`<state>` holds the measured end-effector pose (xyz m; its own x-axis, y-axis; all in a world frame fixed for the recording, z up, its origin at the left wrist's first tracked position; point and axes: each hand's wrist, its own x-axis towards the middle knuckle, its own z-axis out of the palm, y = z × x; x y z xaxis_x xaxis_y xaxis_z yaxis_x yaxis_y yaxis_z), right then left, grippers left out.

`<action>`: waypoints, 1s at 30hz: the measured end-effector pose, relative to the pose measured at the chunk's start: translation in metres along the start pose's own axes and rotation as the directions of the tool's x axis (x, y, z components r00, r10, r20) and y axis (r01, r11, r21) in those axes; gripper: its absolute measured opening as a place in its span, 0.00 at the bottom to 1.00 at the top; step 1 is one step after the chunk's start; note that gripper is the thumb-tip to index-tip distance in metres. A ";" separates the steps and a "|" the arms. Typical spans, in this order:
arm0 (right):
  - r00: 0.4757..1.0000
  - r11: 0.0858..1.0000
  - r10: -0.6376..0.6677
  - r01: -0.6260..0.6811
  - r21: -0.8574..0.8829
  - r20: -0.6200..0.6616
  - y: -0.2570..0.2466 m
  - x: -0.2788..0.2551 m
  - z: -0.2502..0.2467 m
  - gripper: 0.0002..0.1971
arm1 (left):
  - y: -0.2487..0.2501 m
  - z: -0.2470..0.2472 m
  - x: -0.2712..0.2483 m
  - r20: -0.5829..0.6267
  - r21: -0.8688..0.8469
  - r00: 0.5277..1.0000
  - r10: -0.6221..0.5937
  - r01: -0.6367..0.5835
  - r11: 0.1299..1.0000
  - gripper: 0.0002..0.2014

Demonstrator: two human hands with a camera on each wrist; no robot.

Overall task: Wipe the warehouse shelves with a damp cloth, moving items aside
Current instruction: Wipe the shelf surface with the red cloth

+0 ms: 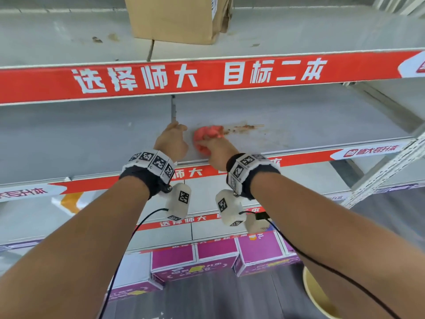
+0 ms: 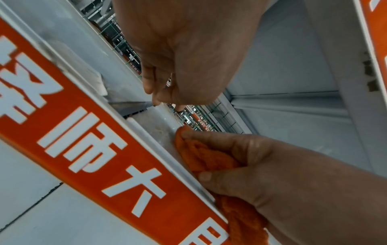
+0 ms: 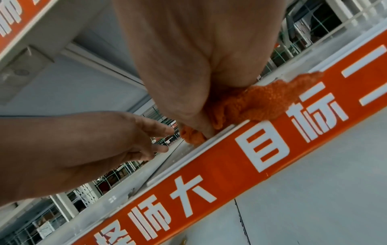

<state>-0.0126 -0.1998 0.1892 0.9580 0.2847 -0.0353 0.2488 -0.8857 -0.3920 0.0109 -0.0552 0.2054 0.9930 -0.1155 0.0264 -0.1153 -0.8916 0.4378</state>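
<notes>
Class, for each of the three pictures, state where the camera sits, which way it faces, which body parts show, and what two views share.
Head: worn high, faces down at the shelf; both forearms, left hand and right hand show.
Left wrist: looks along the left hand; the right hand grips the cloth.
Right wrist: looks along the right hand on the cloth.
Shared: cloth and red banner.

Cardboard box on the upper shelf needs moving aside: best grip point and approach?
Judging from the head view, take the cardboard box by its two side walls near the bottom, both hands coming from the front. It stands upright on the upper shelf, close to the front edge; its top is out of frame, and the right corner looks crumpled, so avoid gripping there.
</notes>
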 end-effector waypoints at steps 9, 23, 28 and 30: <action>0.997 0.995 0.081 -0.082 0.064 0.012 0.053 -0.002 -0.030 0.22 | 0.042 0.019 0.011 0.047 0.099 0.997 0.054 -0.059 0.993 0.25; 0.815 0.815 0.571 -0.549 0.185 -0.096 0.132 0.004 -0.071 0.19 | 0.031 0.006 0.036 0.175 0.536 0.968 -0.180 0.059 0.842 0.19; 0.905 0.910 0.402 -0.378 0.171 -0.140 0.082 0.036 -0.057 0.17 | 0.030 0.001 0.044 0.236 0.548 0.950 -0.203 0.042 0.835 0.16; 0.953 0.943 0.300 -0.290 0.164 -0.041 0.049 0.045 -0.043 0.21 | 0.031 -0.001 0.044 0.251 0.566 0.945 -0.209 0.032 0.824 0.16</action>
<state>0.0485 -0.2467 0.2081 0.9935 -0.0093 -0.1135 -0.0663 -0.8574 -0.5104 0.0512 -0.0874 0.2213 0.9559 -0.0329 -0.2919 -0.0789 -0.9859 -0.1474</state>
